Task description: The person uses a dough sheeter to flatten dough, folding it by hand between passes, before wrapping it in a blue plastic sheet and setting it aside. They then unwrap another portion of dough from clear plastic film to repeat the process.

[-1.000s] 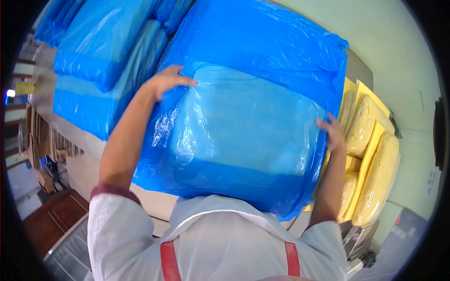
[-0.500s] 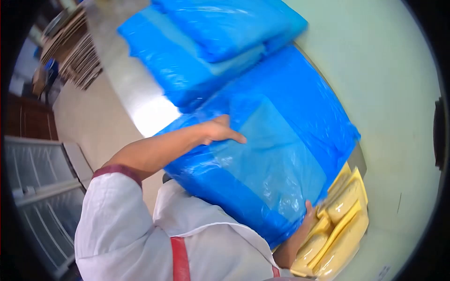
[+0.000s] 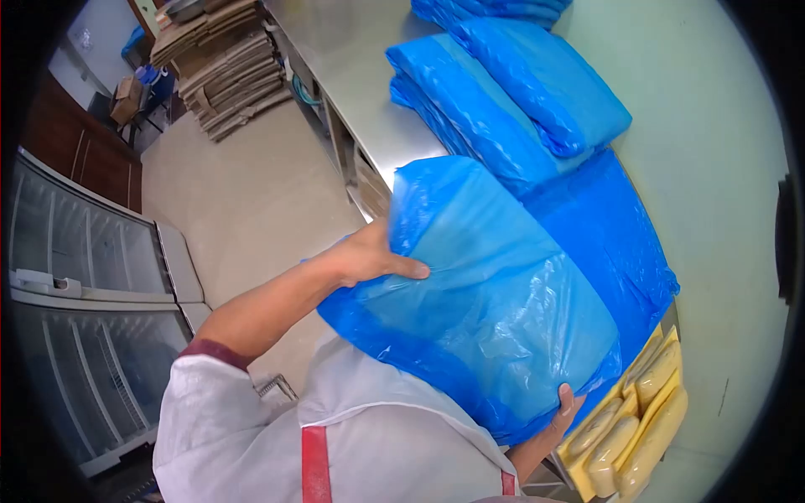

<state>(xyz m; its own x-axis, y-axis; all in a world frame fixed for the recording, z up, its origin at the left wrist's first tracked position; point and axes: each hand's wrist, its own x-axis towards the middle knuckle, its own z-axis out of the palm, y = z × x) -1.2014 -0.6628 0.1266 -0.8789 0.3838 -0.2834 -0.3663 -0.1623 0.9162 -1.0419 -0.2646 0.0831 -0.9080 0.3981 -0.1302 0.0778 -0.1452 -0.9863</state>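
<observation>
A blue plastic-wrapped bundle (image 3: 503, 293) is held in front of my body. My left hand (image 3: 373, 254) grips its left edge, thumb on top and fingers hidden beneath. At the lower right edge, my right hand (image 3: 563, 419) holds it too, with the thumb tip showing on top. Behind it, a blue plastic sheet (image 3: 599, 243) lies on the steel table (image 3: 344, 75). Folded blue bundles (image 3: 537, 84) rest farther back.
Yellow trays with wrapped items (image 3: 641, 402) are at the lower right, by the pale wall (image 3: 721, 251). Flattened cardboard (image 3: 231, 84) is stacked at the upper left. A glass-door fridge (image 3: 92, 285) stands at the left.
The held bundle has come up off the blue plastic, its left part raised by my left hand. The view has shifted, showing more of the floor and fridge.
</observation>
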